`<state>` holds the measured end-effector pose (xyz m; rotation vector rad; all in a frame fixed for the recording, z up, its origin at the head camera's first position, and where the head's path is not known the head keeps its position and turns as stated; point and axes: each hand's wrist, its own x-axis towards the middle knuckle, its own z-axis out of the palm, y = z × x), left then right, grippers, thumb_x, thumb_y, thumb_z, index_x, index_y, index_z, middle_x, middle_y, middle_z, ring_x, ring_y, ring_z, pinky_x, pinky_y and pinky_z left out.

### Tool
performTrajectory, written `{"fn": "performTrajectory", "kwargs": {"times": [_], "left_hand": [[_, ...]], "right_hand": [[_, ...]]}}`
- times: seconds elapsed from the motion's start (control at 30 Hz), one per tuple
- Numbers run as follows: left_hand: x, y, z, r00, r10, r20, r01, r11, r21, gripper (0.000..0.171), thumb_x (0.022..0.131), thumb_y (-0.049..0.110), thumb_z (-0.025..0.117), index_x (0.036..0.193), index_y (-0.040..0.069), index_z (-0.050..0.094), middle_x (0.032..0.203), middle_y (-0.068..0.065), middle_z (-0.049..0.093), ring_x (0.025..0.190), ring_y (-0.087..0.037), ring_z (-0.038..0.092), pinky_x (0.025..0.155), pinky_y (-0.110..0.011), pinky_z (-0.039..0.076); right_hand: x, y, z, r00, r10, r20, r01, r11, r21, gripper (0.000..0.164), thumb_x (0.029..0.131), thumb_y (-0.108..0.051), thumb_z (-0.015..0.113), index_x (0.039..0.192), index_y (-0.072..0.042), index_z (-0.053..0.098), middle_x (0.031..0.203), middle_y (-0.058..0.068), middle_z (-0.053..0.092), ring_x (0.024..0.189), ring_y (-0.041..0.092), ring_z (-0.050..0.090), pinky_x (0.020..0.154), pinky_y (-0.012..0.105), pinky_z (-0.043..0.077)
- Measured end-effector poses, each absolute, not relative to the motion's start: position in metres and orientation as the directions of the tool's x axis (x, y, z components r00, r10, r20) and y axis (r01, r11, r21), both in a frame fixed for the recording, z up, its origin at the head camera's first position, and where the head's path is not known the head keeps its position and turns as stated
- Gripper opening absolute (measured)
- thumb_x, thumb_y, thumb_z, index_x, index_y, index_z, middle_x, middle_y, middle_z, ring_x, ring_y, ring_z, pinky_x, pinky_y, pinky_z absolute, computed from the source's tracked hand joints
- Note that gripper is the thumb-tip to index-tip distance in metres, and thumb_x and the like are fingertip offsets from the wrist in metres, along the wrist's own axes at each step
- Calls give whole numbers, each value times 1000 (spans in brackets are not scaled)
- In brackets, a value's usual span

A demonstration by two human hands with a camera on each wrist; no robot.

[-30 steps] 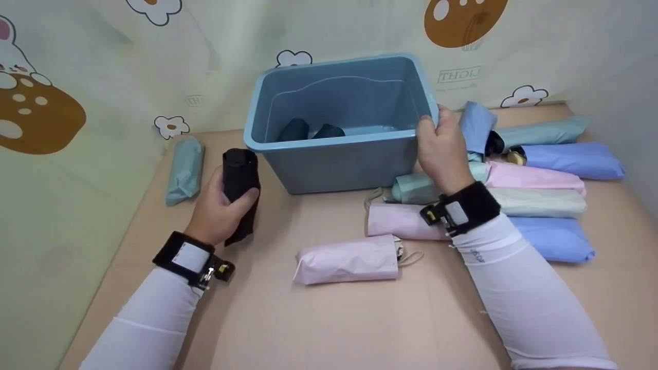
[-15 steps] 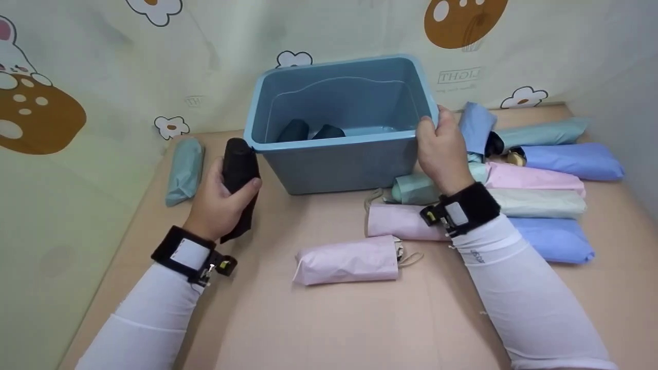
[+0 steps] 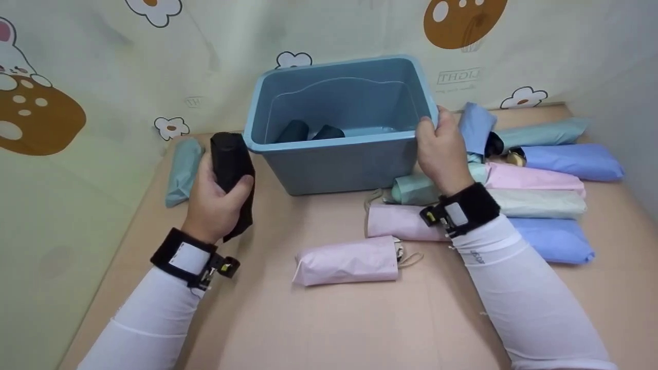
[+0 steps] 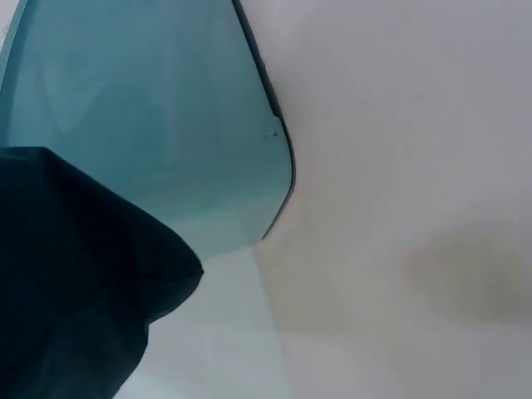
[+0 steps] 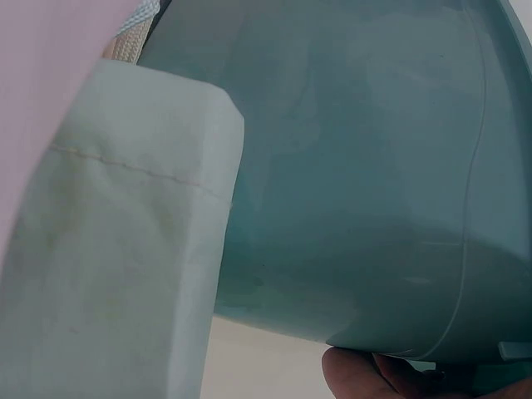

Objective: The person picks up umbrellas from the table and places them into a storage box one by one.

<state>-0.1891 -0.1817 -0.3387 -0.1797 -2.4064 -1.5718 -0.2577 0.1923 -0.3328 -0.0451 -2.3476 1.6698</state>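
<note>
Left hand (image 3: 208,210): fingers wrapped round a black umbrella (image 3: 231,159), thumb laid across its near side; umbrella is held off upright, top end just beside the bin's left front corner; can't tell from the head view whether it touches the rim. Right hand (image 3: 442,151): curled over the rim at the bin's right front corner, thumb and fingers pinching it, nothing else held.

Blue bin (image 3: 339,167) stands on the table (image 3: 308,329), between the hands; two dark bundles (image 3: 294,131) lie inside, towards its left end. Green umbrella (image 3: 184,172) lies left of the bin, behind the left hand; pink umbrella (image 3: 349,261) lies in front, cord out; second pink umbrella (image 3: 401,221) and mint umbrella (image 3: 414,189) sit partly under the right forearm and hand; the rest of the pile spreads to the right.

Risks, my read: umbrella end could catch the left corner if lifted too little; cloth looks slack, so a light grip could let it slide out; a pull on the rim could skew the bin; a dropped right wrist could roll the mint one.
</note>
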Motion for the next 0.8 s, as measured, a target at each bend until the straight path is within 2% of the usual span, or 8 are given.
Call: {"fn": "performTrajectory", "kwargs": {"times": [0.23,0.37,0.8], "left_hand": [[-188,-181,-330,-937,-65,344,294,386,874,49,100,13,63,142,-2,42,119,-10,57,102,-21,59,87,-30,51],[-190,-178,-323,-928,-60,369,324,365,873,52,102,18,63,145,-2,40,116,-7,58,98,-22,60,82,-30,53],[-201,-161,-290,-906,-45,421,383,339,860,53,101,22,64,143,1,40,112,-4,60,99,-21,61,84,-31,52]], "right_hand": [[-257,193,-332,-967,161,196,-131,347,-929,55,108,-27,36,155,1,42,150,17,55,133,22,52,117,42,40],[-256,193,-332,-966,162,199,-134,340,-931,54,108,-27,37,155,0,43,150,17,56,135,22,52,119,42,40],[-257,192,-333,-970,154,191,-131,331,-934,53,109,-25,37,155,1,41,153,19,55,139,22,52,121,42,40]]}}
